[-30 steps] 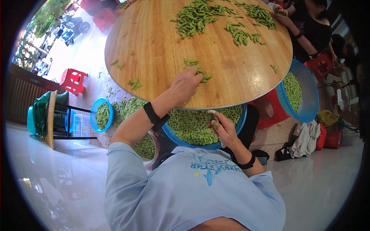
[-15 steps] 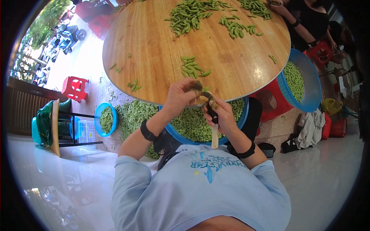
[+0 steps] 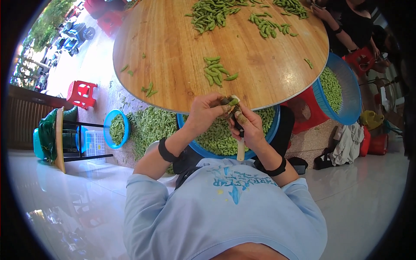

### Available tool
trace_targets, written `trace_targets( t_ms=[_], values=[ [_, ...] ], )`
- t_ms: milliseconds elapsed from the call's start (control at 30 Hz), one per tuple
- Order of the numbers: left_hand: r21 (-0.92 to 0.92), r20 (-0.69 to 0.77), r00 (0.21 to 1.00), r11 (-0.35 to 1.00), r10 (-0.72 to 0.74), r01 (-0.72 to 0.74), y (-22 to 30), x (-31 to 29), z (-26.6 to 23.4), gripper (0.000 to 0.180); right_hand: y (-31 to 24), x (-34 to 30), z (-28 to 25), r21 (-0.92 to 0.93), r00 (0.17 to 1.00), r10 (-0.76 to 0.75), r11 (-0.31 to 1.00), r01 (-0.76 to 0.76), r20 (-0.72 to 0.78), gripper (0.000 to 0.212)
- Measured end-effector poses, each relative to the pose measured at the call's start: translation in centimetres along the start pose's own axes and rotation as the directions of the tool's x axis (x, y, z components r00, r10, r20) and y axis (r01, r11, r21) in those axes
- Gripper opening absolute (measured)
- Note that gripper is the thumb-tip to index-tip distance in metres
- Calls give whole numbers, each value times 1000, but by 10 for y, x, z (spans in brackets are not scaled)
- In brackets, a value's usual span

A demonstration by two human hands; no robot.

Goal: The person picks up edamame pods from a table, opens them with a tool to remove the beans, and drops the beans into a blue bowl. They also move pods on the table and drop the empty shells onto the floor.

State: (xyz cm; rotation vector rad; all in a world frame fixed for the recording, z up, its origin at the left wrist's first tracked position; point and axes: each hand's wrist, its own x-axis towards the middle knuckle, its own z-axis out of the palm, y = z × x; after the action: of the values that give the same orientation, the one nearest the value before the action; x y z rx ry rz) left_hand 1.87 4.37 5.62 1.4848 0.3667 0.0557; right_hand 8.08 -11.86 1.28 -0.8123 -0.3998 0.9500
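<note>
Since the earliest view, our left hand (image 3: 206,113) had come back from the small pile (image 3: 214,71) on the counter (image 3: 173,65) to meet our right hand (image 3: 252,128), which had risen toward the counter's near edge. The pile itself lay loose on the wood, just beyond our hands, with the larger heap (image 3: 212,15) well apart from it toward the far side.

We had a green pod (image 3: 234,102) pinched between the thumb and fingers of the left hand, its tip poking out toward the right. The right hand was curled round a tool (image 3: 240,151) with a dark middle and a pale end that hung down over the tub (image 3: 277,123) of beans (image 3: 221,138). The hands were nearly touching; whether the tool's working end met the pod was too small for us to tell.

We judged the pod to be very light, springy rather than stiff, and perhaps a little slick if damp. It seemed best held near one end, across its flat sides, with a gentle pinch, since a hard squeeze could have bruised the contents. The tool looked light and rigid, and we thought the dark middle gave the surest hold.
</note>
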Motion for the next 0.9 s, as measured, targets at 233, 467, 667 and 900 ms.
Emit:
trace_targets(
  t_ms=[233,467,667,900],
  values=[
    [-60,36,996,995,85,-82,-12,0,3,11,-2,0,3,74,997,6,997,0,-76,34],
    [-465,241,950,835,-199,293,-24,9,-11,13,-11,-4,-7,220,995,92,971,-96,28,29],
    [-614,383,902,674,-201,411,-23,2,-5,13,-15,-8,-9,410,971,196,881,-236,139,21],
    [777,351,713,236,608,-584,0,-7,6,22,-9,-5,-4,393,973,214,905,-165,-84,19]
  ],
)
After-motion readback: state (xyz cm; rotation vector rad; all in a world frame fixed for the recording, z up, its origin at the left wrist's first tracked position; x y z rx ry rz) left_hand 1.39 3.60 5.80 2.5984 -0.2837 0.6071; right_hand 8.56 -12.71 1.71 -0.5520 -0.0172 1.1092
